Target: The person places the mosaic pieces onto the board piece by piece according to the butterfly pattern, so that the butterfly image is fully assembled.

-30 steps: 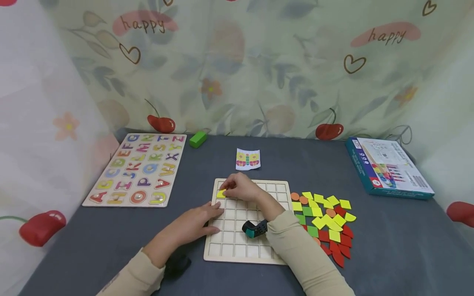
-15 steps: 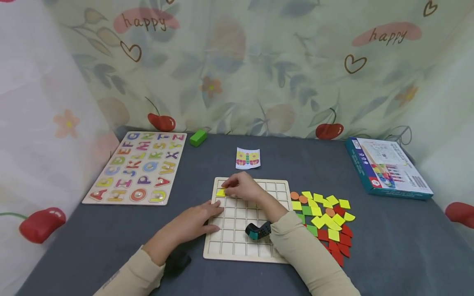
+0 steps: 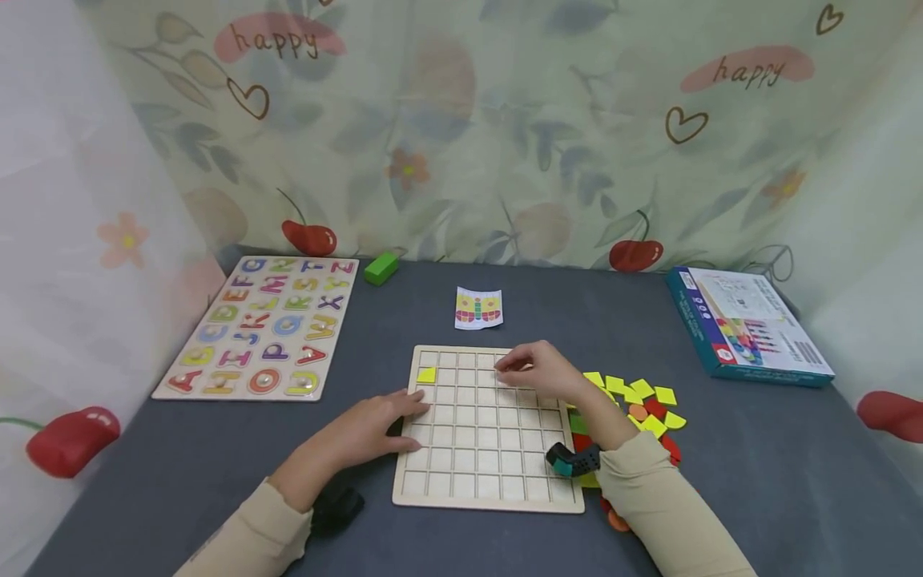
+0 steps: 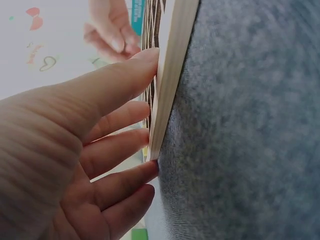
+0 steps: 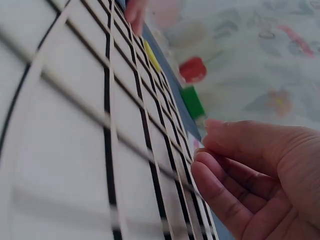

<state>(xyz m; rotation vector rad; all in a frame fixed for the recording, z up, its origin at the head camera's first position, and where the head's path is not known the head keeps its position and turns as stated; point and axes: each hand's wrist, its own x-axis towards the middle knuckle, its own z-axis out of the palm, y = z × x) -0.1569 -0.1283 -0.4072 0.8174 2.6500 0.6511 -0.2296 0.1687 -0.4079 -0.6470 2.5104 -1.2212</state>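
A pale wooden grid board [image 3: 465,461] lies on the dark table, with one yellow square tile [image 3: 426,375] in a cell near its upper left corner. My left hand [image 3: 371,426] rests at the board's left edge, thumb and fingertips touching the rim [image 4: 167,85] in the left wrist view. Over the board's upper right part is my right hand [image 3: 541,372], its fingers loosely bent and holding nothing. The right wrist view shows the thumb and fingers of that hand [image 5: 250,175] beside the grid. My right forearm partly hides the loose tiles.
Loose yellow tiles [image 3: 640,390], plus red, green and orange ones, lie right of the board. A butterfly picture card [image 3: 478,309] sits behind it. Farther out are an alphabet puzzle [image 3: 263,328], a green block [image 3: 381,268] and a flat box [image 3: 750,324].
My right hand has let go of the yellow tile at the upper left and moved right across the board. The left hand stays at the edge.
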